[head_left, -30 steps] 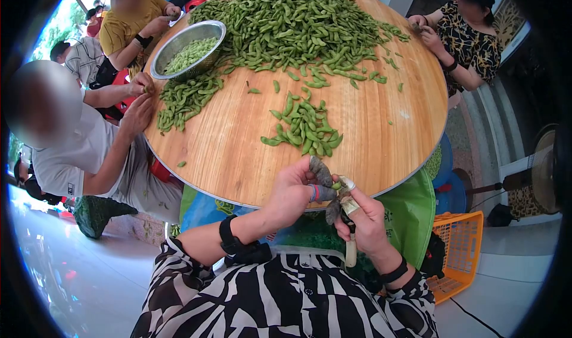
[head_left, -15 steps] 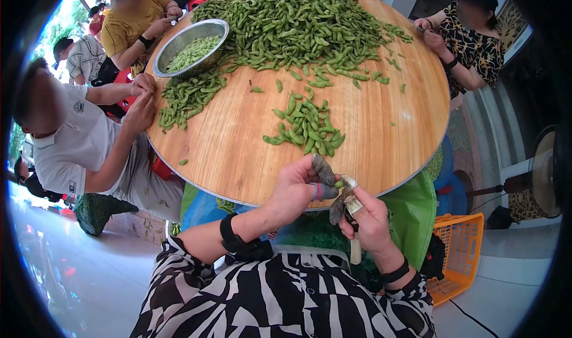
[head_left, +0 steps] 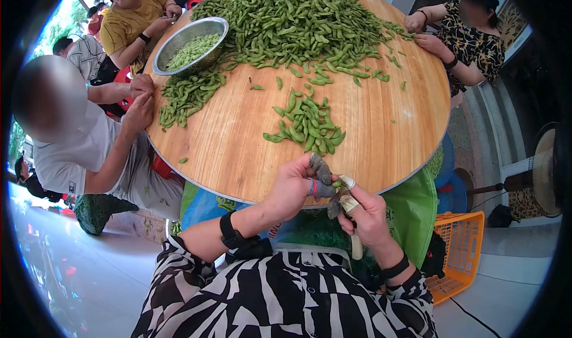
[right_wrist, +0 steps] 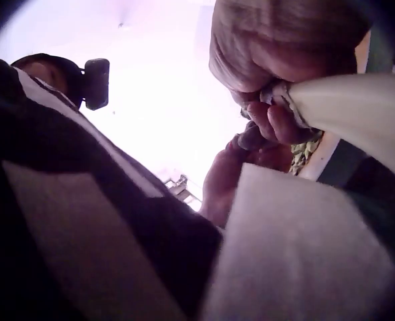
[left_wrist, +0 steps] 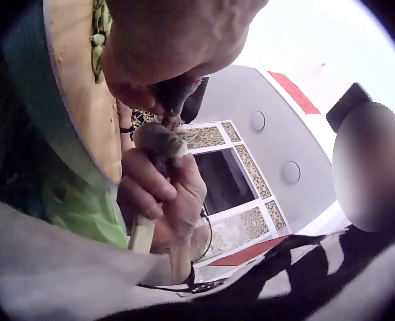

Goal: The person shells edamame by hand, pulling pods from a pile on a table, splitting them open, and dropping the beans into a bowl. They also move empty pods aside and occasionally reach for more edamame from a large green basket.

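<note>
Over the near table edge, in the head view, my two hands meet. My left hand (head_left: 291,186), with grey coverings on thumb and finger, pinches a green soybean pod (head_left: 337,184). My right hand (head_left: 370,216) curls round a tool with a pale handle (head_left: 356,247); its working end is hidden among the fingers. White and grey wraps cover some right fingertips, which are right at the pod. The pale handle (right_wrist: 348,107) juts from the right fist in the right wrist view. Just beyond the hands lies a small pile of pods (head_left: 307,123).
A large heap of pods (head_left: 298,25) covers the far side of the round wooden table (head_left: 238,135). A metal colander (head_left: 217,45) of shelled beans stands at left beside more pods (head_left: 187,100). People sit left and right. An orange crate (head_left: 462,248) is at lower right.
My hands stay together at the table edge, with only small finger shifts around the pod. The person at right has reached toward the heap of pods.
</note>
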The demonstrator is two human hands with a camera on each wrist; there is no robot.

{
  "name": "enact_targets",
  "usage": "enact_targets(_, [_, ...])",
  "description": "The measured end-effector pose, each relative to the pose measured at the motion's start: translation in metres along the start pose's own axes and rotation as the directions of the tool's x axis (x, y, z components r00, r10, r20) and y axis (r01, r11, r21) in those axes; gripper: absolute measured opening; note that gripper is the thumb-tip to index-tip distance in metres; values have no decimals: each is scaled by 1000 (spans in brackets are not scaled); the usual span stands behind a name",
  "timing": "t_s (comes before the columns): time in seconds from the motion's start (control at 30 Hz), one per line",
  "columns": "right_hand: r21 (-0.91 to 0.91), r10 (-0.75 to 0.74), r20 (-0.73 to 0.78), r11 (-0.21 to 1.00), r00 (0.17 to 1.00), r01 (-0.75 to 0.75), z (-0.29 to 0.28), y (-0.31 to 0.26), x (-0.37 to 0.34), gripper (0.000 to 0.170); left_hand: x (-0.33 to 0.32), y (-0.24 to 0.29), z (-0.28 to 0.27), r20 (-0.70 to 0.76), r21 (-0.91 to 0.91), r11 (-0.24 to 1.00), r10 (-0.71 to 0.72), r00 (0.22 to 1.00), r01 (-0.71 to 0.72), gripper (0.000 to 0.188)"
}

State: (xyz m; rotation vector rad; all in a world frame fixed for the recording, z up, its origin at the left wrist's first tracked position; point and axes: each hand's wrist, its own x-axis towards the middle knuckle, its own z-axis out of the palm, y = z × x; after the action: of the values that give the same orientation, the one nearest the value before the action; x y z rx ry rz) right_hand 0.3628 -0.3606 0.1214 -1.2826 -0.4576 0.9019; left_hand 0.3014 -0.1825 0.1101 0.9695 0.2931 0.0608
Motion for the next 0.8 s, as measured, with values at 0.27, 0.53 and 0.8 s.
enact_targets(0.27, [-353, -110, 126, 924, 986, 148, -21, -3, 0, 41, 10, -5, -9, 263, -382, 854, -268, 927, 355, 16])
enact_targets(0.53, [-472, -288, -10, 845, 958, 249, -19, 7, -5, 35, 3, -7, 9, 128, -17, 953, -298, 946, 302, 13])
enact_targets(0.8, [-648, -123, 175, 733, 977, 208, -30, 17, -10, 23, -35, 58, -48, 266, 950, -249, 321, 909, -190, 17])
